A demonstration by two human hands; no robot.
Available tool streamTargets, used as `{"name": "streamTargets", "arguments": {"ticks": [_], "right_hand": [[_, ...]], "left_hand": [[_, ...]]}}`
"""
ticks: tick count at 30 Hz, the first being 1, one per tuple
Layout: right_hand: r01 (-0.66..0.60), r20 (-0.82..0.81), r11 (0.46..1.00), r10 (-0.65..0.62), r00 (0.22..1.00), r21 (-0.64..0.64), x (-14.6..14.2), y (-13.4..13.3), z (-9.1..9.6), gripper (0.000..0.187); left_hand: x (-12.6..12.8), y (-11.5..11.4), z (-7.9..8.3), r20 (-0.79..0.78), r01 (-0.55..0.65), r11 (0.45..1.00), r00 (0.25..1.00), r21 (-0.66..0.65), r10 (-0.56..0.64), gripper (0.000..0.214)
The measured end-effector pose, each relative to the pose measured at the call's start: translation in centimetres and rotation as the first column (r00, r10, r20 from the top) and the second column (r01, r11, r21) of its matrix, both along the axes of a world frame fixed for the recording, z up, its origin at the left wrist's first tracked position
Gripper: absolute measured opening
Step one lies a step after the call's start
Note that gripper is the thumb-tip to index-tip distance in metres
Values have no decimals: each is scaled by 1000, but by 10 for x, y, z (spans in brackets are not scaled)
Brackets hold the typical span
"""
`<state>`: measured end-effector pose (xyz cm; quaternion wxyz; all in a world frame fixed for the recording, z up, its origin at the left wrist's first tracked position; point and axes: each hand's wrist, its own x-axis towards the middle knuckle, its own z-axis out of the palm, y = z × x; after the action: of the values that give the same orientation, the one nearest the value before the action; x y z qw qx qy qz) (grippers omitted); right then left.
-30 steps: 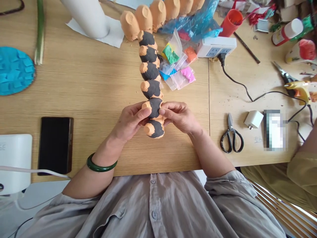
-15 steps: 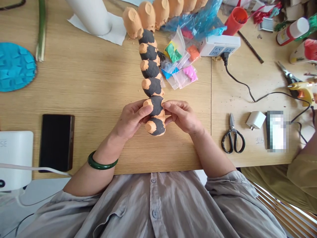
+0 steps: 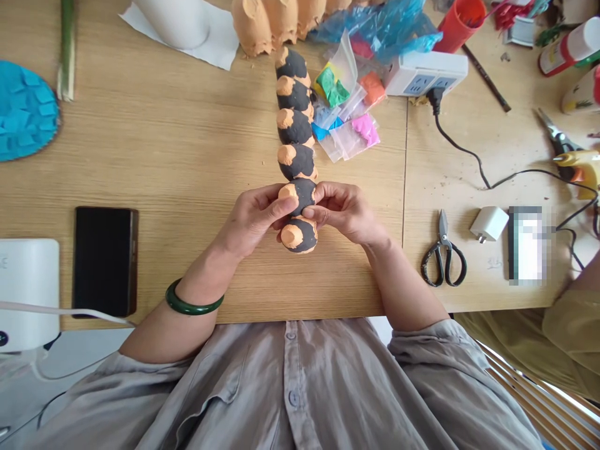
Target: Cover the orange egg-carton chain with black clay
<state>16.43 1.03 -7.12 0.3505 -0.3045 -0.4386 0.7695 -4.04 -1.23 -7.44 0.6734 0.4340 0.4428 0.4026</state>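
An orange egg carton strip (image 3: 296, 161), its row of bumps partly covered in black clay, runs lengthwise in front of me. My left hand (image 3: 255, 220) grips its left side, thumb on an orange tip of the second bump from the near end. On the opposite side my right hand (image 3: 344, 212) pinches the edge of the same bump between thumb and fingers. The fingers underneath the strip are hidden. Past its far end stands a larger orange egg carton piece (image 3: 281, 25), cut off by the frame's top.
Bags of coloured clay (image 3: 347, 106) lie right of the strip, near a white power strip (image 3: 426, 74) with a black cord. Scissors (image 3: 443, 250), a white charger (image 3: 489, 223) and a glue gun (image 3: 581, 165) are rightward. A black phone-like device (image 3: 105, 261) lies left.
The strip has shifted slightly right and now lies apart from the larger orange piece in view. My right thumb has moved lower along the bump's edge. The view has tilted slightly.
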Motion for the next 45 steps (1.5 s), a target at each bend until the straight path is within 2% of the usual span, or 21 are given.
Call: {"name": "streamTargets", "arguments": {"ticks": [5,10,15,18,22,29,36,41,45], "right_hand": [[-2,16,1000,2,1000,7,0,1,-5,52],[-79,55,996,81,995,-47,3,3,-11,53],[-104,2,993,104,995,-55,4,4,-10,50],[-81,-42,995,78,996,-62,6,4,-5,49],[3,4,996,-3,1000,-93,6,3,0,48],[48,41,996,-45,998,-72,-3,-2,2,49],[37,14,994,-36,999,-100,-2,-1,0,48],[-34,6,995,34,999,-95,-1,-1,0,48],[29,57,996,-24,998,-79,-4,-2,0,51]], "left_hand": [[1,1,-3,16,-25,1000,1000,-12,25,55],[3,2,-4,9,-40,999,999,-20,40,56],[3,2,0,3,-64,998,998,14,64,53],[2,2,2,28,-88,996,996,14,87,51],[2,3,1,72,-111,994,991,22,109,50],[5,4,3,53,-108,994,993,20,107,53],[8,4,5,71,-62,995,995,-72,67,56],[6,4,5,87,-71,997,993,-43,74,56],[5,3,5,81,-54,999,995,4,54,53]]}}
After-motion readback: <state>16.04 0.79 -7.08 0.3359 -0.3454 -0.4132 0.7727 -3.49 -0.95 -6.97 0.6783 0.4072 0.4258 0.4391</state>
